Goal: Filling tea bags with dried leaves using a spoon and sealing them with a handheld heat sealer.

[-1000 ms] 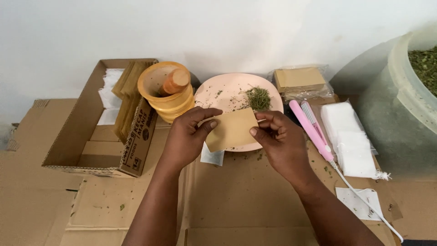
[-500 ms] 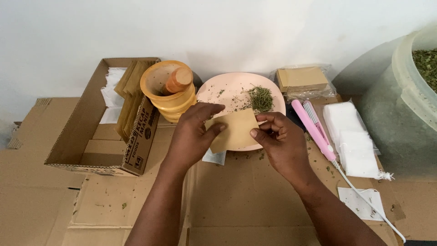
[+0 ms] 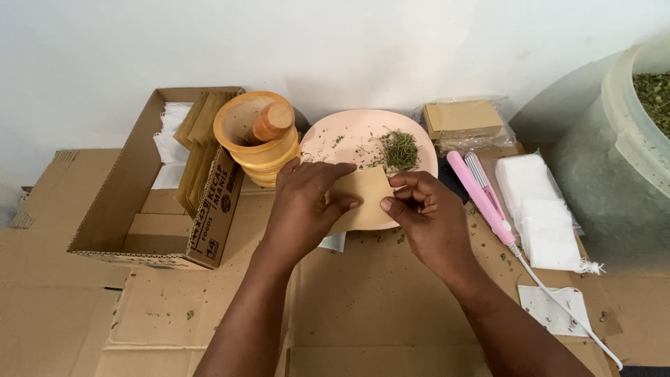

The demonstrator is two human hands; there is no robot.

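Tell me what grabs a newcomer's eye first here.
Both hands, left hand and right hand, pinch a small tan paper envelope at centre. Just behind sits a pink plate with a dried herb pile; a stack of orange cups stands left of it.

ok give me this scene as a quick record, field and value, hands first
left hand: left hand pinches the left edge of a small tan paper sachet
right hand: right hand pinches the sachet's right edge
under sachet: pink plate with a pile of dried green herbs
left of plate: stacked orange cups, open cardboard box
right of plate: pink heat sealer, white filter bags, wrapped pack of tan sachets
far right: tub of dried leaves
surface: flattened cardboard
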